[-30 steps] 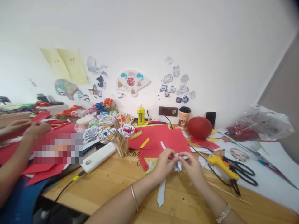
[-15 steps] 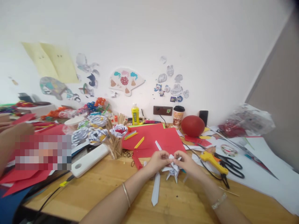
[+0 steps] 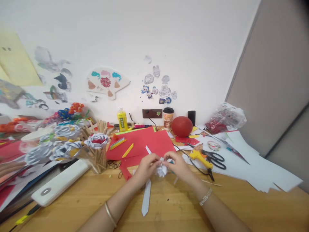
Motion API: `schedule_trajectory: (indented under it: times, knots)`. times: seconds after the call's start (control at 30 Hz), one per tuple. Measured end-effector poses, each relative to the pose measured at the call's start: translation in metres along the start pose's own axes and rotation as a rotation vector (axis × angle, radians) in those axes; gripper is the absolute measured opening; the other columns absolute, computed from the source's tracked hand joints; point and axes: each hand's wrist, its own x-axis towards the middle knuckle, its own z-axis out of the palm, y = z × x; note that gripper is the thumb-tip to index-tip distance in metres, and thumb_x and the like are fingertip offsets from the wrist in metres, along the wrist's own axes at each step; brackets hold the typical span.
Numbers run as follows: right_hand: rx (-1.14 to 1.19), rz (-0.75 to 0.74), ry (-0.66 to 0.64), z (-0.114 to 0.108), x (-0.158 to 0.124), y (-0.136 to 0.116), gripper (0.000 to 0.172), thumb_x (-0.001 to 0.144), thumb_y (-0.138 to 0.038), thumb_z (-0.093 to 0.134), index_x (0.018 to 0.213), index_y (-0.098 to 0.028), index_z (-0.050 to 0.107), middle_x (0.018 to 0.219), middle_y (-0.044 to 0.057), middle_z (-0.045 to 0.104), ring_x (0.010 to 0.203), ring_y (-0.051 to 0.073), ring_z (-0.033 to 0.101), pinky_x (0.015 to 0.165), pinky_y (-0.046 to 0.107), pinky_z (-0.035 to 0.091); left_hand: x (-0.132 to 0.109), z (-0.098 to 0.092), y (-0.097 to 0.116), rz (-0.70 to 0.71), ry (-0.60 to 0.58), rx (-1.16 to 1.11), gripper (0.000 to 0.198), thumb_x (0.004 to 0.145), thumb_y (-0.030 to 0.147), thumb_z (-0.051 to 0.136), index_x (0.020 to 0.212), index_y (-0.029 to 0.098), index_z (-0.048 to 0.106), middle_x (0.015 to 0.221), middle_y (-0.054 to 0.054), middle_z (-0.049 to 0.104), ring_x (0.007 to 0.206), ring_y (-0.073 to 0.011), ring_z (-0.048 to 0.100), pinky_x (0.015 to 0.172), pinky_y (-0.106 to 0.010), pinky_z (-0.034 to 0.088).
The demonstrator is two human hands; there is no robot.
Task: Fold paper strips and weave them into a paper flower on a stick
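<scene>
My left hand (image 3: 147, 166) and my right hand (image 3: 178, 165) meet over the wooden table, fingers pinched on a white folded-paper flower (image 3: 162, 171). Fingertips cover its upper part, so the exact grip on each fold is hidden. Below my left hand lies a white paper strip (image 3: 146, 199) with a pointed end. Behind both hands are red paper sheets (image 3: 149, 140), with a yellow folded strip (image 3: 127, 150) on top. To the right of my right hand, a yellow glue gun (image 3: 201, 159) rests beside black-handled scissors (image 3: 216, 160).
Finished paper roses (image 3: 66, 149) and a bundle of sticks (image 3: 96, 161) stand left, behind a long white device (image 3: 60, 182). A yellow bottle (image 3: 122, 120), a lidded cup (image 3: 168, 118) and a red balloon-like ball (image 3: 182, 126) line the wall. Another person's hand (image 3: 11, 168) shows at the left edge.
The view has turned right, so everything sits further left. Both hands stay on the paper flower, whose points look less spread. The other person's arm has mostly left the view.
</scene>
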Motion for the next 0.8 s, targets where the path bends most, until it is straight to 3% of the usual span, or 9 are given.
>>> schedule_trajectory:
  times: [0.13,0.33,0.8]
  knots:
    - [-0.189,-0.164,0.155,0.001,-0.004,-0.009,0.006,0.073,-0.022,0.060,0.078,-0.019,0.057,0.078,0.002,0.059,0.078,0.017,0.054,0.071,0.028,0.041,-0.004,-0.004,0.005,0.232,0.081,0.140,0.010,0.080,0.021,0.049,0.076,0.017,0.058,0.074,-0.002,0.060,0.071,-0.0123,0.055,0.067,-0.023,0.043]
    - [-0.242,-0.335,0.210,0.004,-0.008,-0.013,0.004,0.078,-0.022,0.057,0.080,-0.019,0.057,0.080,0.002,0.061,0.080,0.017,0.053,0.074,0.030,0.040,-0.005,-0.005,0.003,0.500,0.156,0.206,0.010,0.080,0.011,0.049,0.081,0.018,0.055,0.081,-0.004,0.060,0.077,-0.0118,0.056,0.069,-0.024,0.046]
    - [-0.314,-0.526,0.206,0.001,-0.008,-0.015,0.008,0.082,-0.016,0.050,0.078,-0.021,0.055,0.084,0.002,0.061,0.080,0.016,0.053,0.076,0.032,0.040,-0.006,-0.008,0.004,0.691,0.174,0.282,0.017,0.080,0.007,0.046,0.091,0.018,0.053,0.092,-0.009,0.059,0.088,-0.0155,0.055,0.072,-0.030,0.049]
